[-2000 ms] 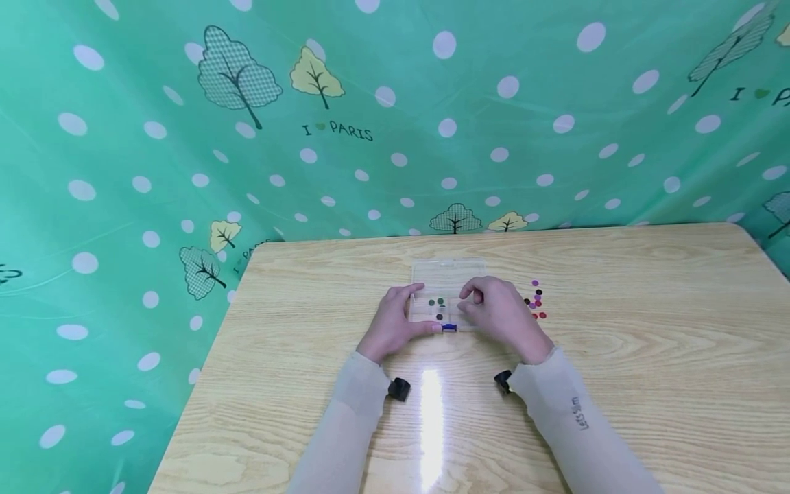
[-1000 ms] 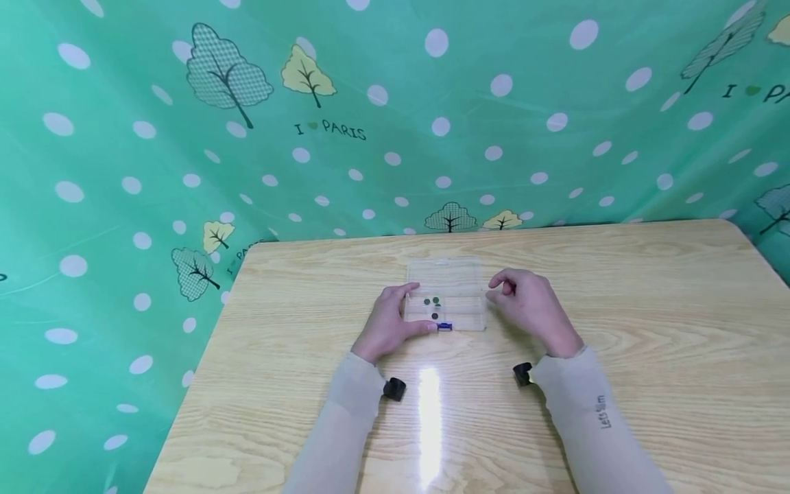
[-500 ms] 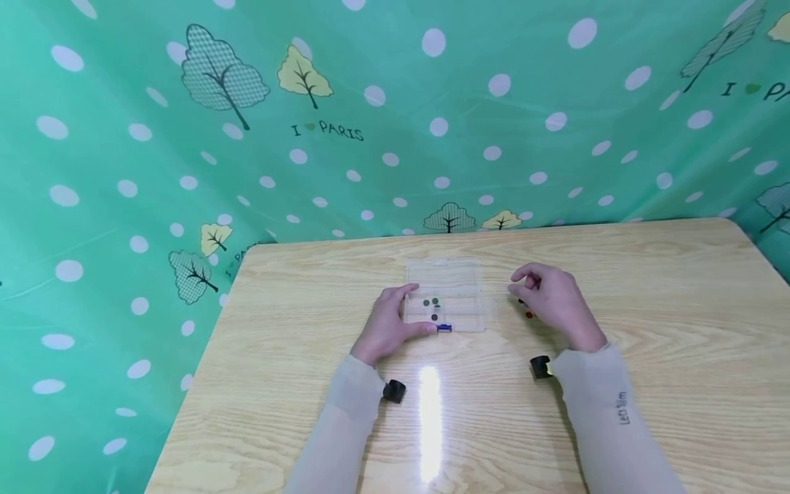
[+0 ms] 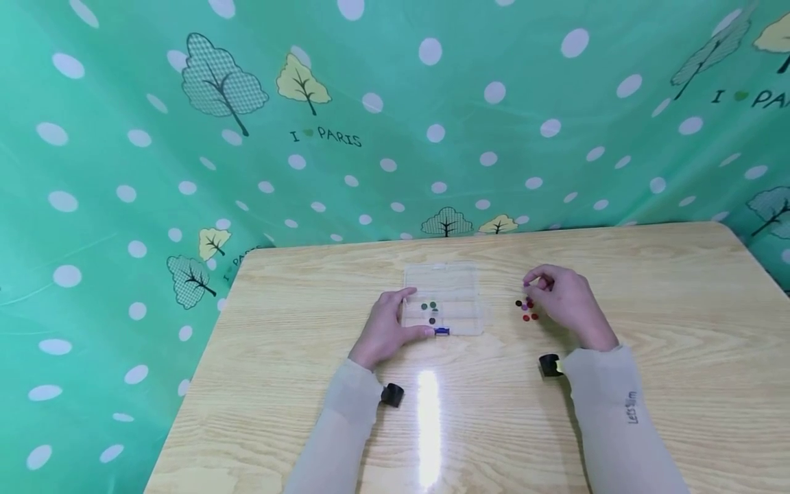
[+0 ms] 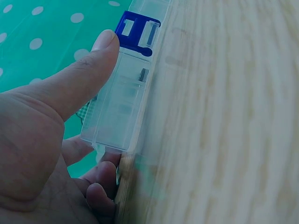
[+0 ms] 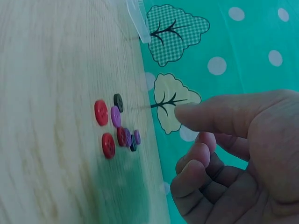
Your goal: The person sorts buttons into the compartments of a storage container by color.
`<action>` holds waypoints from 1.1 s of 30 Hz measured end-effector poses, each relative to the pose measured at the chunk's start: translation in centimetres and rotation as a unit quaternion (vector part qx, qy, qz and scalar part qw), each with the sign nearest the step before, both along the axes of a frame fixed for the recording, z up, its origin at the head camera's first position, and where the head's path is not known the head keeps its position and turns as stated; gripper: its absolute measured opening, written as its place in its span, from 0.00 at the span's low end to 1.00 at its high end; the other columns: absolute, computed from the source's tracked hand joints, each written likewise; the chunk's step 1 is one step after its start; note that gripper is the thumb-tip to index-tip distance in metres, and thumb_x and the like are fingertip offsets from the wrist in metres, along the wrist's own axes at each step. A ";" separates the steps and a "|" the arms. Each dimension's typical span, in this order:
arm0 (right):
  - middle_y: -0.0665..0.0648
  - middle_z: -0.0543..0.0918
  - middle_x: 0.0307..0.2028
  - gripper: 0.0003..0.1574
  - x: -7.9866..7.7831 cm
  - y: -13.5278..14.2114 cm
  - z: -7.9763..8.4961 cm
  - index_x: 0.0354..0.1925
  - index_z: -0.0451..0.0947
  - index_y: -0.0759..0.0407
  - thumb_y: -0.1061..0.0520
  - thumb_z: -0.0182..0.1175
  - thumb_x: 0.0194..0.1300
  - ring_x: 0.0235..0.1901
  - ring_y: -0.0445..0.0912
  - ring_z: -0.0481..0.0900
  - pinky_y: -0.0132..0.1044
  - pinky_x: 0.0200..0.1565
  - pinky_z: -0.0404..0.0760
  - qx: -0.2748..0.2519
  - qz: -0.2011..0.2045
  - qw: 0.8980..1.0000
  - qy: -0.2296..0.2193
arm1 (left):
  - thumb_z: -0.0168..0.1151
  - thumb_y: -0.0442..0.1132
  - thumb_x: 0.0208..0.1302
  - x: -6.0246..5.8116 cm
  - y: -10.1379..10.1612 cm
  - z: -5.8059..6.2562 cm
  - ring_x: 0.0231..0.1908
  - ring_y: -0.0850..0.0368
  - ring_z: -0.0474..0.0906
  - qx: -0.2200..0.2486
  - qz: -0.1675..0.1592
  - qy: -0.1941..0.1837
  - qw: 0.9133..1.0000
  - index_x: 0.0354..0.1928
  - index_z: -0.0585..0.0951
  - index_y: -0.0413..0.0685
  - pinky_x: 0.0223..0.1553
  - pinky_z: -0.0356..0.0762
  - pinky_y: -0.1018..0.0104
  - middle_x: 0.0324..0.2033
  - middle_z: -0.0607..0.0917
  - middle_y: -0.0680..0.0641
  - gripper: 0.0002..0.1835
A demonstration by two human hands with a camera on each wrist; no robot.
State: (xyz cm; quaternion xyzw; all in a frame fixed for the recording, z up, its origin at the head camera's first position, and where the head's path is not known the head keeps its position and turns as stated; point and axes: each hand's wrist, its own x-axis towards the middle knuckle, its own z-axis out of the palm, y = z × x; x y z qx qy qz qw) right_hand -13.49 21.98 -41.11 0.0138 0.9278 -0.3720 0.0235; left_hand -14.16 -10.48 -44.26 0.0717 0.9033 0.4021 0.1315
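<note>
Hovering near the loose buttons (image 6: 121, 136), your right hand (image 4: 564, 302) had its fingers loosely bent and held nothing visible. Your left hand (image 4: 389, 329) gripped the open clear box (image 4: 465, 327), which stood to their left, with green and dark pieces (image 4: 433, 304) inside. Because the loose buttons lay crowded, it seemed best to pinch one by its edge, while the box was held steady.

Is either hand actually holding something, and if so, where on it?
The left hand grips the clear box by its left end, thumb on the front side beside the blue latch. The right hand, near the buttons, holds nothing visible.
</note>
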 end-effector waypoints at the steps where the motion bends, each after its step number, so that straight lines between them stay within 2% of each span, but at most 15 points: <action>1: 0.58 0.77 0.34 0.11 0.0 0.1 -0.1 0.48 0.81 0.62 0.60 0.60 0.69 0.27 0.49 0.71 0.39 0.28 0.70 0.002 0.001 1.000 0.001 | 0.80 0.57 0.47 0.0 0.0 0.0 0.65 0.43 0.67 0.001 0.000 0.000 1.000 0.74 0.67 0.59 0.67 0.65 0.47 0.67 0.69 0.43 0.51; 11: 0.58 0.76 0.34 0.13 0.1 1.1 -0.5 0.50 0.81 0.62 0.62 0.57 0.69 0.30 0.50 0.70 0.42 0.35 0.69 0.011 0.014 1.000 -0.012 | 0.79 0.57 0.48 -0.1 0.1 -0.1 0.65 0.43 0.67 0.003 -0.001 -0.002 1.000 0.74 0.67 0.60 0.66 0.65 0.47 0.67 0.69 0.43 0.50; 15: 0.58 0.76 0.34 0.15 0.0 1.1 -0.7 0.53 0.81 0.62 0.64 0.57 0.69 0.33 0.51 0.71 0.43 0.37 0.70 0.009 0.021 0.999 -0.031 | 0.79 0.58 0.47 0.0 0.0 0.0 0.65 0.43 0.67 -0.002 0.001 -0.001 1.000 0.74 0.67 0.60 0.66 0.66 0.47 0.68 0.68 0.43 0.51; 18: 0.58 0.76 0.36 0.17 0.0 1.2 -0.9 0.54 0.81 0.61 0.65 0.57 0.69 0.35 0.52 0.71 0.44 0.38 0.70 0.005 0.025 0.998 -0.050 | 0.80 0.58 0.46 0.1 0.0 0.1 0.61 0.44 0.70 -0.003 0.003 -0.004 1.000 0.74 0.67 0.60 0.64 0.69 0.47 0.68 0.69 0.43 0.51; 23: 0.59 0.75 0.36 0.17 -0.1 1.3 -1.3 0.56 0.80 0.60 0.64 0.58 0.70 0.35 0.52 0.70 0.43 0.37 0.70 0.009 0.026 0.997 -0.073 | 0.80 0.58 0.46 0.2 0.0 0.1 0.60 0.45 0.70 0.001 0.001 -0.003 1.000 0.74 0.67 0.59 0.63 0.69 0.48 0.67 0.69 0.43 0.51; 33: 0.59 0.76 0.36 0.18 -0.4 1.4 -1.8 0.57 0.81 0.61 0.64 0.58 0.70 0.34 0.52 0.70 0.42 0.35 0.69 0.023 0.030 0.997 -0.074 | 0.79 0.57 0.48 0.1 0.1 0.1 0.65 0.43 0.66 -0.004 -0.001 -0.005 1.000 0.75 0.66 0.59 0.67 0.65 0.47 0.68 0.68 0.43 0.51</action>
